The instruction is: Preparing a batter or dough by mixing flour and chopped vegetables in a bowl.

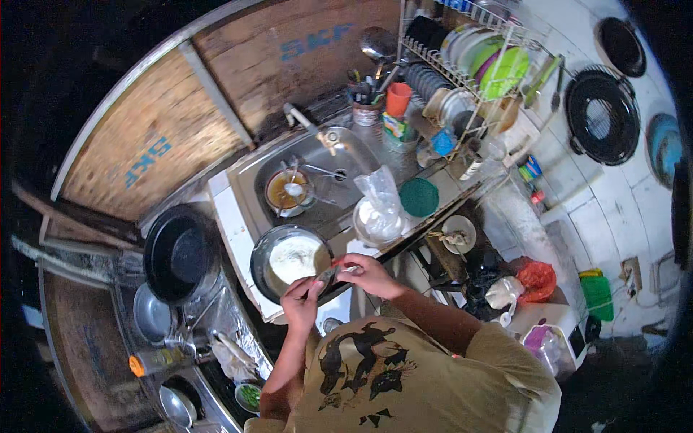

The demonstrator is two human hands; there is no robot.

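Both hands meet over the near right rim of a dark bowl [295, 260] that holds white powder. My left hand [301, 303] pinches one end of a small packet [328, 275] between thumb and fingers. On its other end, a red and whitish part, my right hand [368, 275] has its fingertips closed. The packet's exact kind cannot be told. Just beyond the hands, a clear plastic bag [381, 203] stands in a white bowl [361, 230] at the counter's edge. A round green lid [418, 197] lies to its right.
A steel sink [352, 146] holds a bowl of brown liquid [287, 189] with spoons. Behind it stands a faucet [314, 127]. A dish rack [460, 81] with plates is at the upper right. A large black basin [181, 254], an orange-capped bottle [157, 361] and a stove [216, 403] are at the left.
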